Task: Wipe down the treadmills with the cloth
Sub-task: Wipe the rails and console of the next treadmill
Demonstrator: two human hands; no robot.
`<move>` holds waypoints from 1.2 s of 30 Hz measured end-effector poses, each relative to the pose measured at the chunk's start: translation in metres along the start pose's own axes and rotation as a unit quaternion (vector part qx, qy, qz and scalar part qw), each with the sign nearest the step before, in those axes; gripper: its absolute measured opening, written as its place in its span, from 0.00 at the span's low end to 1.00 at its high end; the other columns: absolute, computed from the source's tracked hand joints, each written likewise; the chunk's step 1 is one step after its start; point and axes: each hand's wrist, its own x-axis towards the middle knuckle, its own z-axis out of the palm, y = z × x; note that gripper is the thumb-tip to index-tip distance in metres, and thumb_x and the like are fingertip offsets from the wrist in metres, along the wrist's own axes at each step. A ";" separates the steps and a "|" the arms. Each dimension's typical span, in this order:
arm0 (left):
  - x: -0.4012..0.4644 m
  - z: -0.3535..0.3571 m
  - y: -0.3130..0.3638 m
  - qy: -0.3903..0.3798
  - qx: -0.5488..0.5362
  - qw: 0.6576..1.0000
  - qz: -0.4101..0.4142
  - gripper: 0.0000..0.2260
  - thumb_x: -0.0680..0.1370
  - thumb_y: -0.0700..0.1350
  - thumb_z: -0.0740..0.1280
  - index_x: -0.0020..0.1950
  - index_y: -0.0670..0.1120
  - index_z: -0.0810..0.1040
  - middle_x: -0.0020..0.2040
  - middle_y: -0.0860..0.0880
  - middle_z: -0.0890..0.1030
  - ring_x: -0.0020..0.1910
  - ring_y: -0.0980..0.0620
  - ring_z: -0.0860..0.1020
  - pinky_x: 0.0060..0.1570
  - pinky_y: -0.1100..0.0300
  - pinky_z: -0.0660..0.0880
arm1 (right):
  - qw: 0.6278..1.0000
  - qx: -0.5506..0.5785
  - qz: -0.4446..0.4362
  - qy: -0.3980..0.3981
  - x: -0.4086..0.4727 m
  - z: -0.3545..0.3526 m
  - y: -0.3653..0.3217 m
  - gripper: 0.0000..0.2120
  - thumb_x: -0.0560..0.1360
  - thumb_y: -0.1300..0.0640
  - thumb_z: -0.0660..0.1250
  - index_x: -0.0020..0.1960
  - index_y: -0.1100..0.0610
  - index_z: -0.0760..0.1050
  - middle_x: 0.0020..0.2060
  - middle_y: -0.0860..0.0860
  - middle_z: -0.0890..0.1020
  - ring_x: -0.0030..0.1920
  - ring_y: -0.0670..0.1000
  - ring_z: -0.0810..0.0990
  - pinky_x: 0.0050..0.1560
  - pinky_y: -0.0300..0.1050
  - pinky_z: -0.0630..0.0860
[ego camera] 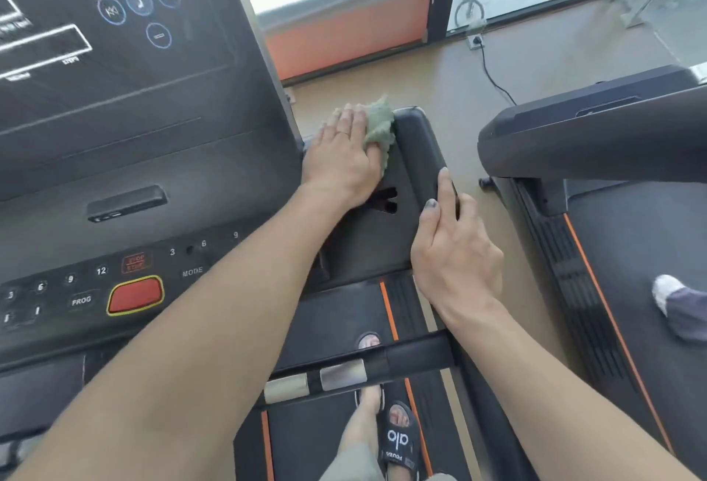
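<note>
- The left hand (344, 151) lies flat, its fingers straight and together, and presses the green cloth (378, 128) down on the right side tray (375, 236) of the treadmill console (126, 174); it does not clamp the cloth, it only pushes on it.
- The cloth is partly under this hand's palm and fingers, and its crumpled edge comes out past the fingertips and on the thumb side, touching the inner wall of the padded handrail (421, 144).
- The right hand (455, 251) rests on the near part of the same handrail, with the fingers bent loosely over it and the index finger stretched forward along the top; whether they close underneath, I cannot tell.
- The step in hand, in my judgement, is the wiping of the tray and the far corner beside the handrail; the cloth is at the far end of the tray.
- Nearer to the wrist of the left hand there is a dark cut-out (384, 201) in the tray, which the cloth does not cover.
- The next move probably calls for pulling the cloth back toward the body, over the cut-out, with the palm kept flat.
- To the right of the right hand, well apart, stands a second treadmill (612, 258), on which the cloth does not lie now.
</note>
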 end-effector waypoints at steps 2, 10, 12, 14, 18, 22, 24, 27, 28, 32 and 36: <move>0.023 -0.013 -0.001 -0.023 -0.016 0.998 -0.054 0.27 0.85 0.54 0.44 0.82 0.45 0.55 0.80 0.43 0.61 0.79 0.45 0.58 0.77 0.52 0.52 | 1.000 -0.001 -0.001 0.000 0.001 0.001 0.000 0.25 0.82 0.45 0.42 0.80 0.44 0.49 0.70 0.52 0.68 0.60 0.58 0.75 0.49 0.53 0.72; -0.118 0.035 0.018 0.015 0.011 0.997 0.070 0.34 0.78 0.56 0.38 0.83 0.45 0.44 0.83 0.47 0.41 0.81 0.49 0.39 0.80 0.52 0.40 | 1.000 -0.004 0.002 0.004 0.003 0.001 0.000 0.25 0.82 0.45 0.42 0.79 0.44 0.50 0.71 0.53 0.68 0.60 0.59 0.75 0.48 0.53 0.72; -0.103 0.032 0.015 0.019 0.018 0.997 0.069 0.32 0.80 0.56 0.40 0.83 0.47 0.43 0.83 0.49 0.41 0.81 0.50 0.39 0.80 0.52 0.40 | 1.000 -0.003 0.005 0.001 0.003 0.001 0.000 0.25 0.83 0.46 0.43 0.80 0.44 0.50 0.71 0.53 0.68 0.61 0.59 0.75 0.48 0.53 0.72; -0.070 0.027 0.012 0.031 0.022 0.997 0.060 0.29 0.83 0.54 0.45 0.83 0.48 0.42 0.83 0.49 0.41 0.81 0.51 0.39 0.80 0.52 0.40 | 1.000 -0.004 0.005 -0.001 0.003 0.000 -0.002 0.25 0.83 0.46 0.43 0.80 0.44 0.50 0.70 0.53 0.68 0.62 0.59 0.74 0.48 0.53 0.72; -0.023 0.015 0.015 0.020 0.007 0.999 0.038 0.28 0.85 0.52 0.46 0.83 0.47 0.42 0.83 0.49 0.41 0.81 0.52 0.40 0.79 0.54 0.38 | 1.000 -0.003 0.005 0.002 0.004 -0.001 -0.003 0.25 0.83 0.46 0.43 0.79 0.43 0.51 0.69 0.52 0.69 0.61 0.58 0.75 0.49 0.53 0.71; -0.075 0.032 0.014 0.038 0.016 0.995 0.085 0.29 0.84 0.53 0.46 0.83 0.45 0.44 0.83 0.47 0.43 0.82 0.50 0.41 0.80 0.53 0.40 | 1.000 0.007 0.012 -0.003 0.004 -0.002 -0.003 0.25 0.83 0.46 0.43 0.79 0.44 0.51 0.69 0.54 0.69 0.62 0.59 0.74 0.52 0.55 0.72; -0.112 0.041 0.008 0.041 0.034 0.993 0.108 0.30 0.82 0.54 0.43 0.83 0.43 0.47 0.83 0.46 0.46 0.82 0.50 0.43 0.80 0.53 0.43 | 1.000 0.009 0.013 -0.003 0.004 -0.001 -0.003 0.25 0.83 0.46 0.43 0.79 0.44 0.51 0.69 0.55 0.69 0.62 0.59 0.74 0.52 0.55 0.72; -0.150 0.051 0.003 0.070 0.043 0.988 0.132 0.31 0.81 0.54 0.43 0.82 0.41 0.52 0.83 0.43 0.51 0.82 0.48 0.48 0.80 0.51 0.46 | 1.000 0.011 0.012 -0.008 0.002 -0.002 -0.003 0.25 0.83 0.46 0.43 0.80 0.44 0.51 0.68 0.54 0.70 0.61 0.60 0.75 0.52 0.56 0.72; -0.159 0.058 0.004 0.078 0.051 0.986 0.141 0.31 0.81 0.53 0.45 0.82 0.40 0.52 0.82 0.42 0.52 0.82 0.47 0.49 0.80 0.51 0.47 | 1.000 0.012 0.014 -0.009 0.002 -0.003 -0.003 0.25 0.83 0.46 0.42 0.80 0.44 0.51 0.69 0.54 0.70 0.62 0.60 0.75 0.53 0.56 0.71; -0.177 0.074 0.008 0.093 0.066 0.981 0.155 0.30 0.82 0.52 0.49 0.82 0.39 0.52 0.82 0.42 0.52 0.82 0.46 0.49 0.80 0.50 0.46 | 0.998 0.042 0.030 -0.039 0.003 -0.008 -0.005 0.24 0.83 0.46 0.41 0.79 0.40 0.51 0.72 0.52 0.68 0.65 0.58 0.74 0.60 0.56 0.68; -0.121 0.058 0.035 0.088 0.086 0.976 0.182 0.30 0.82 0.54 0.36 0.82 0.41 0.44 0.83 0.45 0.46 0.82 0.49 0.44 0.80 0.51 0.42 | 0.972 0.194 0.092 -0.099 0.013 -0.016 0.003 0.24 0.83 0.45 0.40 0.77 0.37 0.58 0.74 0.48 0.68 0.72 0.52 0.68 0.71 0.52 0.60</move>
